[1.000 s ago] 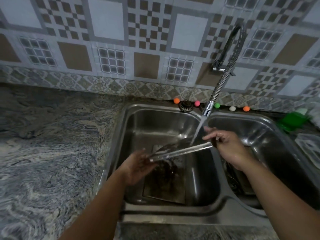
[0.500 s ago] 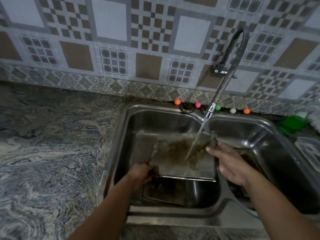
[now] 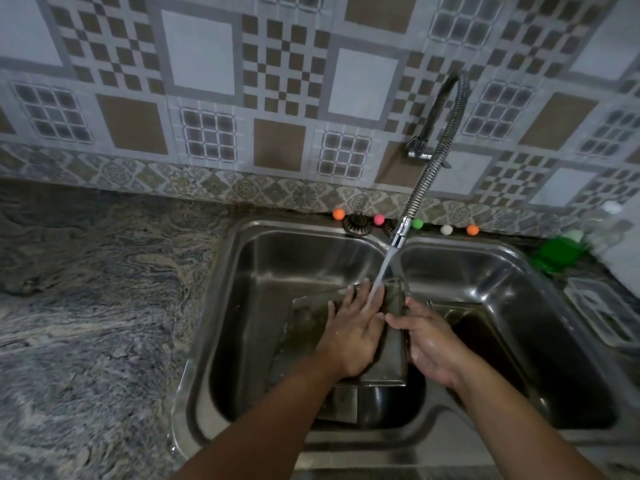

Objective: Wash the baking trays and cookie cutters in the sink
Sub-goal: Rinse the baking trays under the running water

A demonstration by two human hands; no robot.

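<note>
A dirty metal baking tray (image 3: 304, 327) is held tilted over the left basin of the steel double sink (image 3: 214, 306). My left hand (image 3: 353, 327) lies flat on its face with straight fingers, under the water stream from the flexible faucet (image 3: 398, 233). My right hand (image 3: 429, 341) grips the tray's right edge, thumb over the rim. Another tray (image 3: 337, 405) lies on the bottom of the left basin, partly hidden. A dark tray (image 3: 485, 337) sits in the right basin.
Grey marbled countertop (image 3: 86, 323) spreads to the left. Small coloured balls (image 3: 379, 220) line the sink's back ledge by the tiled wall. A green soap holder (image 3: 557, 252) and a clear plastic container (image 3: 602, 317) stand at the right.
My left hand let go of the tray's left edge and moved onto its face under the water. The tray has tilted from edge-on to facing me, and my right hand keeps its right edge.
</note>
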